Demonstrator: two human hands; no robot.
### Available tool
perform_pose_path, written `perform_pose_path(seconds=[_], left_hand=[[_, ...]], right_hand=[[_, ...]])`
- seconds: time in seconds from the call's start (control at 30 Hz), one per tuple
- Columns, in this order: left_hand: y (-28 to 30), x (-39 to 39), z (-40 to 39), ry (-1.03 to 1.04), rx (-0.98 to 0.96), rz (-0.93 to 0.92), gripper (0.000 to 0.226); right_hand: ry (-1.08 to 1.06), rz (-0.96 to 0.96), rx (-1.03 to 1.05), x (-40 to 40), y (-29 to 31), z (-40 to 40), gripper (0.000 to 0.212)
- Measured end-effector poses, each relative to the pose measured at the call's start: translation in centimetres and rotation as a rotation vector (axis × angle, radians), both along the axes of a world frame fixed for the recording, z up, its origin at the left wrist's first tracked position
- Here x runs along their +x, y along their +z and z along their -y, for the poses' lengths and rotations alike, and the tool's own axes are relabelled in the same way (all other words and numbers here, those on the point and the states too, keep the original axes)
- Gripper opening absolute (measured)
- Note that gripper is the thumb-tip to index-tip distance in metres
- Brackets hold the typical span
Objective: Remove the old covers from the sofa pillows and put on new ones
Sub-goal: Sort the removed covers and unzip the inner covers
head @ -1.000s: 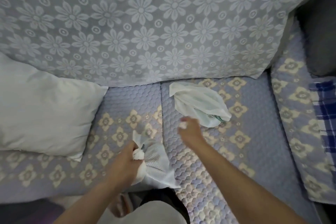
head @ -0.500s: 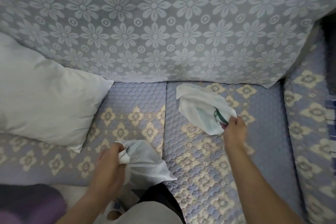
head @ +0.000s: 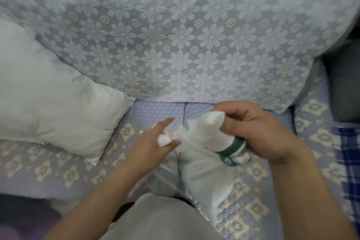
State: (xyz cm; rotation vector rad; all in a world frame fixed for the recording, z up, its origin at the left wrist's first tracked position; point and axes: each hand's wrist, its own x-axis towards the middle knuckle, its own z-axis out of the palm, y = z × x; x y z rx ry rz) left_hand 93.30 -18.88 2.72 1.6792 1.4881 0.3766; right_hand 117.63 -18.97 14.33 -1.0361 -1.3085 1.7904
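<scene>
My right hand point(head: 259, 132) grips a bunched white pillow cover point(head: 208, 173) that carries a green band point(head: 231, 147). The cover's top pokes up between my fingers and the rest hangs down onto the sofa seat. My left hand point(head: 150, 146) is just left of it, index finger stretched out, with a small white wad point(head: 163, 140) pinched between thumb and fingers. A white mesh cover point(head: 165, 177) lies crumpled below my left wrist. A bare white pillow point(head: 48, 103) leans at the left against the sofa back.
A grey lace throw with flowers point(head: 175, 35) drapes the sofa back. The seat wears a lilac quilted pad point(head: 64, 169). At the right are a blue plaid cloth point(head: 348, 161) and a dark grey cushion point(head: 344, 87). My grey-clad knee point(head: 159, 218) is at the bottom.
My right hand took the white cover with the green band off the seat and brought it toward me. My left hand released the mesh cover's bulk and moved up beside the other cover.
</scene>
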Motion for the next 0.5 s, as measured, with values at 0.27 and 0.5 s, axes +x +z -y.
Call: perform_pose_path(seconds=[0.27, 0.5], left_hand=[[5.5, -4.8, 5.4, -0.136, -0.141, 0.330, 0.009], [4.3, -13.4, 7.3, -0.195, -0.154, -0.059, 0.018]], right_hand=[[0.095, 0.068, 0.046, -7.4, 0.4, 2.0, 0.026], [-0.380, -0.005, 0.213, -13.3, 1.8, 4.5, 0.021]])
